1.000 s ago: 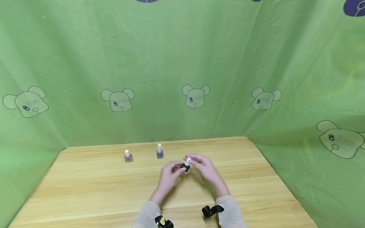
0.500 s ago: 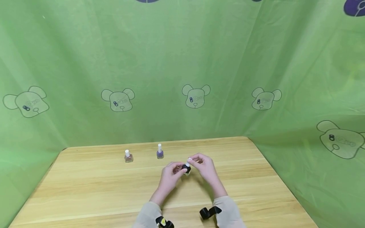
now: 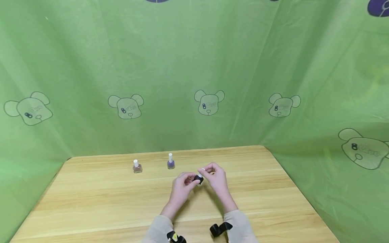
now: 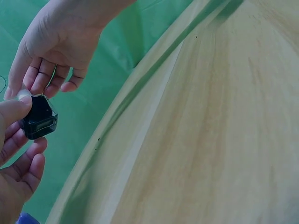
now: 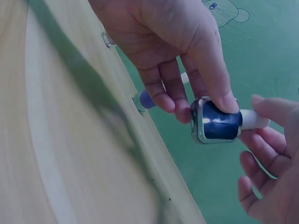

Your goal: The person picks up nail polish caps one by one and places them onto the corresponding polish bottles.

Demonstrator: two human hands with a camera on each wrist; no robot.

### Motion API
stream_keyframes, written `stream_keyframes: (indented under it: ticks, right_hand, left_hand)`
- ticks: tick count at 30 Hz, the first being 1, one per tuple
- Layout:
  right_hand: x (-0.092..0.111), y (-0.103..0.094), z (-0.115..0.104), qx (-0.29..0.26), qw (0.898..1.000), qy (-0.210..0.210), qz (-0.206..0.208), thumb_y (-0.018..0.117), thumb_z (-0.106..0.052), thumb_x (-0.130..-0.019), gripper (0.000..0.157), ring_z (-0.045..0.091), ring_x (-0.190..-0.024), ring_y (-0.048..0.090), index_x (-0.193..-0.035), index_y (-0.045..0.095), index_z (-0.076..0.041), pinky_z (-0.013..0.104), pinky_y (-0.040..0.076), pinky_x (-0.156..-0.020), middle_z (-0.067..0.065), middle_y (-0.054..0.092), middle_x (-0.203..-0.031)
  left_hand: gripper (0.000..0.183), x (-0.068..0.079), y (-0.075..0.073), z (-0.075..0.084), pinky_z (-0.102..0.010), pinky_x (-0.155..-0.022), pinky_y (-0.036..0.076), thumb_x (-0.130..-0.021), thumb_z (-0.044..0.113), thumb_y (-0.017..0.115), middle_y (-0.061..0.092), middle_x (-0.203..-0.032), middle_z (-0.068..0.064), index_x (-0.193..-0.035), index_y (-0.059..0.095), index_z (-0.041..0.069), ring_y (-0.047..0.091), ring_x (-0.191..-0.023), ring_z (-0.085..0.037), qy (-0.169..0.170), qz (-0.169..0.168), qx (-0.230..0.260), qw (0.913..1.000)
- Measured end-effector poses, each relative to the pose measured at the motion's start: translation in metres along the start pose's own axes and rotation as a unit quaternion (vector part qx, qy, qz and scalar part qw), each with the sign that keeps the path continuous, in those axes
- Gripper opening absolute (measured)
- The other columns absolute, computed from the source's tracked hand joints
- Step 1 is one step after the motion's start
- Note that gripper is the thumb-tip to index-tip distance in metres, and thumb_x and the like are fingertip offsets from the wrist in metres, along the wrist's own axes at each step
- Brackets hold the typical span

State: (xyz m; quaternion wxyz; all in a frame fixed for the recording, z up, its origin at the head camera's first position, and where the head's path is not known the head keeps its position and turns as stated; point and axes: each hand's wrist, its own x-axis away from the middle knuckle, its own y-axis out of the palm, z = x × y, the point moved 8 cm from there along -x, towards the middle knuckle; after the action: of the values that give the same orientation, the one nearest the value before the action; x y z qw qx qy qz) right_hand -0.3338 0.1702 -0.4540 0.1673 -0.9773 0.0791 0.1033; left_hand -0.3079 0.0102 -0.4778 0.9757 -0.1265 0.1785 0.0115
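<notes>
A bottle of dark nail polish (image 3: 198, 180) with a white cap is held above the table between both hands. My left hand (image 3: 180, 189) pinches its glass body between thumb and fingers, as the right wrist view shows on the dark bottle (image 5: 218, 122). The thumb and index finger of my right hand (image 3: 217, 179) grip the white cap (image 5: 252, 119), which sits on the bottle neck. In the left wrist view the bottle's base (image 4: 44, 122) faces the camera, and the cap is mostly hidden behind a thumb.
A purple nail polish bottle (image 3: 171, 164) and a pinkish-brown one (image 3: 137, 168), both white-capped, stand upright near the back of the wooden table (image 3: 100, 202). Behind the table hangs a green curtain (image 3: 170, 67) printed with bear heads. Black cameras are strapped to both wrists.
My right hand has turned slightly around the cap and its wrist has shifted a little left. The left hand keeps its hold on the bottle, which has hardly moved.
</notes>
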Motion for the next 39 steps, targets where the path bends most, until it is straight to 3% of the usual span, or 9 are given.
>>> stream_keyframes:
  ticks: [5,9,13,16,22,31,39]
  right_hand:
    - [-0.004,0.008,0.003,-0.013,0.997,-0.018,-0.074,0.072,-0.024,-0.088,0.026,0.008,-0.093,0.059,-0.108,0.068,-0.008,0.023,0.044,-0.08,0.01,0.07,-0.101]
    - [-0.003,0.015,0.003,-0.038,0.985,-0.04,-0.163,0.061,-0.024,-0.096,0.036,0.015,-0.113,0.061,-0.128,0.061,-0.009,0.035,0.044,-0.101,0.012,0.068,-0.122]
    - [0.0,0.017,0.0,-0.055,0.972,-0.053,-0.221,0.056,-0.024,-0.099,0.038,0.02,-0.12,0.061,-0.133,0.057,-0.007,0.049,0.038,-0.112,0.012,0.066,-0.128]
    - [0.0,0.015,0.0,-0.056,0.97,-0.049,-0.231,0.057,-0.025,-0.098,0.036,0.018,-0.117,0.063,-0.129,0.06,-0.006,0.046,0.041,-0.111,0.013,0.067,-0.126]
    - [-0.002,0.012,0.001,-0.052,0.975,-0.042,-0.21,0.061,-0.023,-0.095,0.033,0.012,-0.106,0.067,-0.122,0.063,-0.004,0.023,0.049,-0.1,0.015,0.07,-0.119]
    - [-0.004,0.004,0.003,-0.002,0.995,-0.019,-0.096,0.075,-0.022,-0.085,0.021,0.007,-0.082,0.062,-0.1,0.072,-0.008,0.026,0.048,-0.082,0.007,0.074,-0.095]
    - [0.001,-0.001,-0.002,-0.01,1.0,-0.006,0.002,0.083,-0.018,-0.075,0.02,0.011,-0.066,0.054,-0.079,0.068,-0.006,0.02,0.042,-0.061,-0.001,0.064,-0.069]
  left_hand:
    - [0.029,-0.001,0.0,-0.003,-0.018,-0.074,0.055,-0.086,0.022,0.073,0.07,-0.099,-0.01,-0.108,0.07,0.004,0.063,-0.081,-0.01,-0.009,-0.001,0.003,1.0]
    - [0.03,-0.003,-0.001,-0.004,-0.018,-0.075,0.056,-0.087,0.02,0.072,0.07,-0.104,-0.013,-0.111,0.069,0.002,0.065,-0.083,-0.014,-0.003,-0.003,0.009,0.9999]
    - [0.03,-0.004,-0.002,-0.005,-0.019,-0.074,0.056,-0.088,0.02,0.07,0.07,-0.104,-0.014,-0.112,0.069,0.001,0.065,-0.083,-0.014,0.003,-0.013,0.012,0.9998]
    - [0.031,-0.005,-0.001,-0.006,-0.019,-0.075,0.055,-0.088,0.022,0.07,0.07,-0.103,-0.013,-0.112,0.069,0.003,0.064,-0.084,-0.012,0.002,-0.024,0.012,0.9996]
    - [0.03,-0.005,0.0,-0.005,-0.019,-0.077,0.056,-0.088,0.022,0.071,0.07,-0.103,-0.012,-0.111,0.07,0.003,0.064,-0.086,-0.013,0.006,-0.033,0.016,0.9993]
    - [0.029,-0.003,-0.001,-0.002,-0.019,-0.077,0.056,-0.086,0.02,0.073,0.07,-0.099,-0.011,-0.109,0.07,0.003,0.064,-0.084,-0.013,0.0,-0.023,0.009,0.9997]
    - [0.028,-0.001,-0.001,0.003,-0.018,-0.073,0.055,-0.084,0.02,0.075,0.07,-0.094,-0.011,-0.105,0.071,0.002,0.062,-0.079,-0.011,0.007,-0.003,0.003,1.0]
